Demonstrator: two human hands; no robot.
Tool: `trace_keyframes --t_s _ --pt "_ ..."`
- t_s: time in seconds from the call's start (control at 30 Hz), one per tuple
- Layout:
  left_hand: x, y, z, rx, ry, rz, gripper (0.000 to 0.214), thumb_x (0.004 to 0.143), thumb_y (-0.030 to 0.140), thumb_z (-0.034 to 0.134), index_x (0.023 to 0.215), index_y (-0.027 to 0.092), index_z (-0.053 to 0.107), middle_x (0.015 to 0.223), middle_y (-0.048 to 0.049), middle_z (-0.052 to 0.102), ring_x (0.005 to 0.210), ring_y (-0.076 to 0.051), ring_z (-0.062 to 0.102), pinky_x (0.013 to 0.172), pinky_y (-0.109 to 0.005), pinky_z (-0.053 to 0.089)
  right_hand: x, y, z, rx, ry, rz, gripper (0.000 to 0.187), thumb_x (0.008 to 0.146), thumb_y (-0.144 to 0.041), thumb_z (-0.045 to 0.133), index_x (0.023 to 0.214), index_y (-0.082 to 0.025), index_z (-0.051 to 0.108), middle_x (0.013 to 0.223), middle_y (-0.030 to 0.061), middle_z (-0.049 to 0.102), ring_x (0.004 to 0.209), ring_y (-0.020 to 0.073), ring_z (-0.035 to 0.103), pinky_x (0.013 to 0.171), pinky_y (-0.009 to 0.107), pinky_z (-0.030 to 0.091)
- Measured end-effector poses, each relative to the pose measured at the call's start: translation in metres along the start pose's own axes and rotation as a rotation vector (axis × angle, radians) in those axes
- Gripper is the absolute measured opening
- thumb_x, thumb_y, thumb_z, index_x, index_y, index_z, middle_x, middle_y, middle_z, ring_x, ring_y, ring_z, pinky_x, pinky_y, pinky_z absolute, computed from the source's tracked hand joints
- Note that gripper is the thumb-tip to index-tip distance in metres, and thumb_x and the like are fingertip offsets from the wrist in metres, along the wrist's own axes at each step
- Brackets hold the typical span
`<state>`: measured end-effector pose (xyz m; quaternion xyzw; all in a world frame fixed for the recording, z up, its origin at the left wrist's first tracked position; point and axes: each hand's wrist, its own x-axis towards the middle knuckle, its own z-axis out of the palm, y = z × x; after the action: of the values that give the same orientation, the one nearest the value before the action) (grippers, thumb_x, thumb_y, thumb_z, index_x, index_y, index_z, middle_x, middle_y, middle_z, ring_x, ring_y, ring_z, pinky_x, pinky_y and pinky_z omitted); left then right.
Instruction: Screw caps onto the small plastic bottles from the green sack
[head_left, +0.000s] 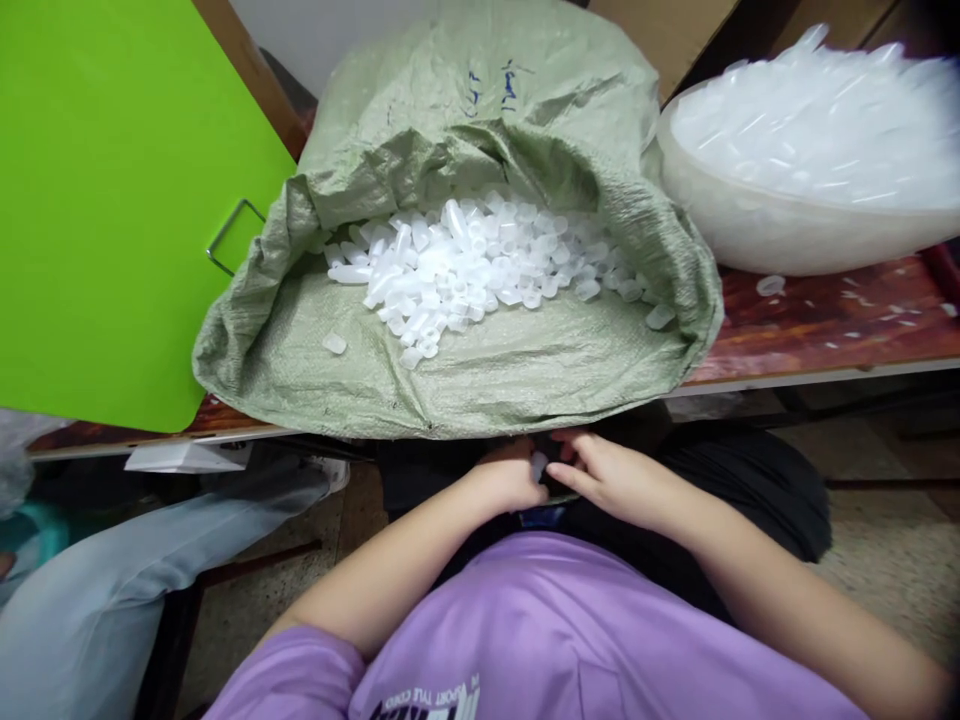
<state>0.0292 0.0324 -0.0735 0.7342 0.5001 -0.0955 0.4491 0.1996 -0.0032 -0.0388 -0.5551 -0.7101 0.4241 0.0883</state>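
Below the front edge of the green woven sack (480, 390), my two hands are close together over my lap. My left hand (510, 478) is closed on a small translucent white plastic piece (538, 466), which shows at its fingertips. Just to the right, my right hand (600, 472) has its thumb and fingers apart, with the thumb pointing toward that piece. The sack's edge partly hides the fingertips of both hands. Inside the sack's wide mouth lies a pile of similar white plastic pieces (450, 275), some short, some longer tubes.
A bowl (795, 235) heaped with white plastic pieces stands on the red-patterned table (847, 330) at the right, with scraps near it. A bright green panel (120, 220) with a metal handle (217, 245) is at the left. Another person's jeans-clad leg (150, 570) is lower left.
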Motion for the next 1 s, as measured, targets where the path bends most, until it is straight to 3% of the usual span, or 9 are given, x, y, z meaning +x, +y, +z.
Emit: trace_keyframes --t_s 0.1,0.17,0.27,0.4,0.53,0.7,0.83,0.9,1.0 --pt "0.017 -0.002 -0.004 -0.069 0.147 -0.003 0.04 0.057 0.047 0.07 0.086 0.021 0.063 0.095 -0.0087 0.066 0.09 -0.029 0.06 0.07 -0.029 0.043 -0.012 -0.015 -0.042 -0.103 -0.006 -0.138 0.033 0.088 -0.046 0.043 0.104 -0.022 0.058 0.087 0.004 0.065 0.074 0.0161 0.06 0.064 0.026 0.045" --pt "0.023 -0.003 -0.007 -0.211 0.285 0.017 0.041 0.053 0.049 0.073 0.084 0.023 0.064 0.102 -0.0069 0.065 0.105 -0.031 0.055 0.082 -0.03 0.041 -0.012 -0.02 -0.071 -0.294 0.24 -0.228 0.026 0.089 -0.039 0.043 0.096 -0.021 0.061 0.088 0.0045 0.064 0.079 0.0175 0.059 0.069 0.028 0.045" --pt "0.028 -0.002 -0.01 -0.574 0.341 -0.007 0.021 0.054 0.034 0.075 0.068 0.024 0.063 0.085 -0.0032 0.068 0.105 -0.027 0.054 0.085 -0.027 0.038 0.005 -0.02 -0.107 -0.801 0.549 -0.151 0.022 0.085 -0.018 0.044 0.099 -0.016 0.061 0.096 0.0113 0.062 0.086 0.0235 0.056 0.069 0.033 0.042" --pt "0.024 -0.003 -0.015 -0.978 0.25 -0.173 0.024 0.056 0.007 0.065 0.042 0.02 0.049 0.047 0.0001 0.054 0.074 -0.021 0.06 0.069 -0.026 0.042 0.035 -0.014 -0.127 -1.157 0.382 0.0 0.017 0.08 -0.008 0.047 0.081 -0.011 0.064 0.081 0.0153 0.063 0.077 0.0263 0.056 0.059 0.034 0.035" --pt "0.005 -0.007 -0.022 -1.125 0.201 -0.196 0.02 0.055 -0.005 0.057 0.051 0.015 0.055 0.049 0.0033 0.053 0.058 -0.013 0.057 0.065 -0.025 0.045 0.047 -0.012 -0.13 -1.191 0.34 0.019 0.018 0.082 -0.008 0.045 0.081 -0.006 0.064 0.079 0.0173 0.062 0.076 0.026 0.057 0.057 0.032 0.033" --pt "-0.024 -0.011 -0.027 -1.486 0.061 -0.208 0.012 0.069 0.002 0.06 0.076 0.01 0.064 0.078 -0.0065 0.068 0.078 -0.017 0.065 0.073 -0.028 0.052 0.034 -0.017 -0.131 -1.211 0.405 -0.023 0.02 0.083 -0.008 0.043 0.085 -0.005 0.062 0.085 0.0175 0.057 0.077 0.0275 0.058 0.055 0.032 0.039" --pt "-0.034 -0.008 -0.023 -1.601 0.077 -0.225 0.008 0.08 0.01 0.056 0.08 0.008 0.064 0.073 -0.0077 0.068 0.063 -0.013 0.065 0.056 -0.021 0.052 0.005 -0.031 -0.106 -0.754 0.502 -0.367 0.027 0.087 -0.029 0.046 0.105 -0.013 0.058 0.099 0.0147 0.055 0.08 0.0237 0.06 0.066 0.035 0.05" --pt "-0.036 -0.003 -0.02 -1.573 0.036 -0.232 0.017 0.084 0.018 0.055 0.076 0.007 0.064 0.063 -0.0067 0.066 0.048 -0.011 0.06 0.046 -0.019 0.049 -0.008 -0.036 -0.082 -0.448 0.391 -0.535 0.025 0.087 -0.032 0.048 0.106 -0.018 0.056 0.1 0.0109 0.056 0.086 0.0199 0.06 0.075 0.032 0.051" --pt "-0.038 0.003 -0.015 -1.535 -0.032 -0.224 0.031 0.084 0.032 0.056 0.071 0.006 0.064 0.049 -0.0046 0.061 0.039 -0.01 0.055 0.042 -0.019 0.047 -0.018 -0.035 -0.047 -0.195 0.192 -0.572 0.018 0.087 -0.025 0.05 0.102 -0.019 0.054 0.095 0.0069 0.06 0.086 0.0151 0.061 0.074 0.027 0.052"
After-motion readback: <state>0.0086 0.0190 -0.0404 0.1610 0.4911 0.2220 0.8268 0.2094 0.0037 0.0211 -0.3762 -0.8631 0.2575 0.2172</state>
